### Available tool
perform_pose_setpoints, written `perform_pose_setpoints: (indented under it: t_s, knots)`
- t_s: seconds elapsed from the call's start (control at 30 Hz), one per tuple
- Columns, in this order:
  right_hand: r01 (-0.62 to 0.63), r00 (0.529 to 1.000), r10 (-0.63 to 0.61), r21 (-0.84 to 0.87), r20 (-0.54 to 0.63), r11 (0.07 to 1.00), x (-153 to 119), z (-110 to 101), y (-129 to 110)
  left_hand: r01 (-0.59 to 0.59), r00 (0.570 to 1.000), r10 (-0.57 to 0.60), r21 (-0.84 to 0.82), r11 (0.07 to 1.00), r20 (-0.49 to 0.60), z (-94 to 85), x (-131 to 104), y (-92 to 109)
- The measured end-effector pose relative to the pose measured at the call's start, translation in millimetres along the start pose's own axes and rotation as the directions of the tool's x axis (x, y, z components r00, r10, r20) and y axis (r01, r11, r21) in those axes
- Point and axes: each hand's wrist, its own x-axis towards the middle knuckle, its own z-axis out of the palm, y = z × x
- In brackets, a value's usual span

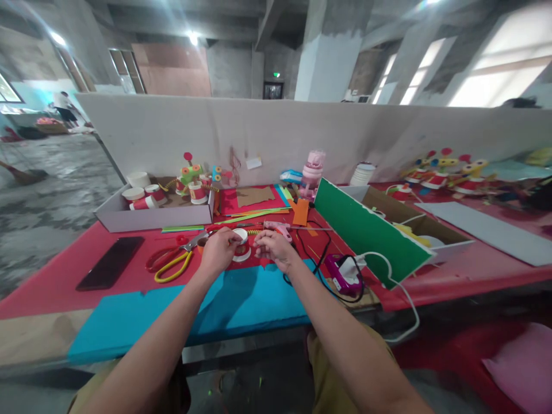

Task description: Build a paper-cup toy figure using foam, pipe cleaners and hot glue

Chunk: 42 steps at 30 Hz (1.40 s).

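Bare forearms (164,339) enter from the lower edge, nearest the camera, and reach over a blue sheet (254,299) at the front of the red counter (37,290). Left hand (222,247): thumb and fingertips drawn together at the rim of a small white cup (241,234), which is upright; grip appears to be a pinch. Right hand (273,248): fingers bent, tips pointing toward the cup but apart from it; whether they pinch anything small cannot be told. Directly below the cup, a white ring-shaped piece (242,253) lies between the hands. Yellow coil (254,232): just behind the gap between the hands. Pink glue gun (279,228) lies behind the right hand. Left of the left hand: scissors (172,264), one handle red, one yellow; farther left, a black phone (110,263), flat. Right of the right hand: purple power strip (345,277) with a white plug (350,267) in it; beside it, a green board (371,230) stands tilted against an open box (448,246). Behind the hands: orange paper (301,211) and a pink bottle (312,172), upright. Rear left: grey-white box (157,219) containing red-and-white cups (198,193) and a green figure (190,173). Rear right: several similar figures (444,172). Far left background: a person (64,108), standing.
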Motion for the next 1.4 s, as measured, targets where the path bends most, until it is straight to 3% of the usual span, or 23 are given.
perform_pose_setpoints:
  t_s: [0.1,0.17,0.2,0.23,0.27,0.3,0.33,0.37,0.43,0.47,0.53,0.57,0.63,0.7,0.77,0.83,0.93,1.0,1.1,1.27,1.4]
  knots:
    - [0.048,0.996,-0.040,-0.094,0.082,0.994,-9.6,2.6,-0.4,-0.011,1.000,0.011,-0.021,1.000,0.008,-0.6,-0.7,-0.3]
    - [0.151,0.959,-0.093,-0.207,0.268,0.967,-21.8,6.7,-2.9,-0.018,1.000,0.019,-0.034,0.999,0.007,-1.2,-0.8,-0.8]
    - [0.195,0.899,-0.070,-0.253,0.432,0.948,-28.8,9.4,-4.7,-0.023,1.000,0.023,-0.038,0.999,0.003,-1.5,-0.7,-1.1]
    - [0.210,0.786,0.015,-0.289,0.618,0.934,-35.4,12.4,-6.6,-0.027,1.000,0.027,-0.042,0.999,0.000,-1.6,-0.6,-1.4]
    - [0.205,0.636,0.128,-0.327,0.761,0.922,-40.9,15.6,-7.9,-0.028,1.000,0.028,-0.044,0.999,-0.004,-1.5,-0.6,-1.7]
    - [0.213,0.521,0.212,-0.366,0.827,0.906,-44.7,18.8,-8.6,-0.027,1.000,0.027,-0.044,0.999,-0.006,-1.2,-0.6,-1.9]
    - [0.245,0.502,0.242,-0.405,0.830,0.881,-46.2,21.7,-8.3,-0.024,1.000,0.024,-0.040,0.999,-0.008,-0.8,-0.6,-1.9]
    - [0.301,0.577,0.212,-0.447,0.789,0.842,-45.4,23.9,-7.3,-0.024,1.000,0.023,-0.034,0.999,-0.006,-0.3,-0.8,-1.8]
    - [0.445,0.816,-0.061,-0.557,0.575,0.701,-38.1,25.4,-3.8,-0.036,0.999,0.035,-0.015,0.999,-0.003,0.5,-1.4,-1.0]
    - [0.499,0.859,-0.252,-0.622,0.446,0.603,-32.9,24.6,-2.2,-0.049,0.999,0.049,-0.007,0.999,-0.004,0.4,-1.7,-0.4]
    - [0.563,0.789,-0.520,-0.726,0.328,0.395,-22.9,20.8,-0.5,-0.093,0.996,0.093,0.001,0.996,0.007,-2.0,-2.1,1.4]
    - [0.575,0.747,-0.572,-0.760,0.339,0.301,-19.2,18.3,-0.8,-0.126,0.992,0.126,-0.001,0.992,0.027,-4.5,-2.1,2.5]
    - [0.594,0.701,-0.574,-0.792,0.423,0.141,-15.4,13.4,-3.3,-0.212,0.971,0.213,-0.023,0.977,0.106,-12.2,-1.9,4.8]
    - [0.619,0.678,-0.544,-0.783,0.494,0.059,-15.1,8.7,-8.0,-0.305,0.929,0.312,-0.063,0.950,0.198,-22.2,-1.5,7.0]
    - [0.640,0.664,-0.563,-0.763,0.493,0.087,-15.7,3.6,-13.3,-0.371,0.883,0.386,-0.107,0.922,0.266,-32.2,-1.3,8.9]
    - [0.654,0.691,-0.554,-0.727,0.464,0.207,-15.6,-2.9,-17.4,-0.403,0.849,0.426,-0.138,0.905,0.314,-40.1,-1.6,10.3]
    - [0.636,0.771,-0.363,-0.657,0.524,0.403,-13.5,-12.7,-17.5,-0.421,0.818,0.441,-0.139,0.896,0.368,-46.0,-2.6,11.3]
    - [0.620,0.778,-0.263,-0.629,0.570,0.470,-11.3,-16.4,-13.6,-0.428,0.815,0.446,-0.135,0.894,0.369,-45.9,-3.0,10.5]
    - [0.621,0.781,-0.317,-0.617,0.538,0.484,-8.0,-16.3,-7.1,-0.433,0.839,0.452,-0.132,0.892,0.304,-40.2,-3.6,6.9]
    - [0.530,0.835,-0.427,-0.718,0.348,0.451,-3.0,-8.7,-4.1,-0.319,0.947,0.316,0.043,0.947,0.066,-18.4,-8.0,2.5]
    - [0.429,0.864,-0.446,-0.806,0.234,0.408,-0.1,-2.3,-5.2,-0.245,0.965,0.243,0.015,0.969,0.096,1.5,-12.1,0.1]
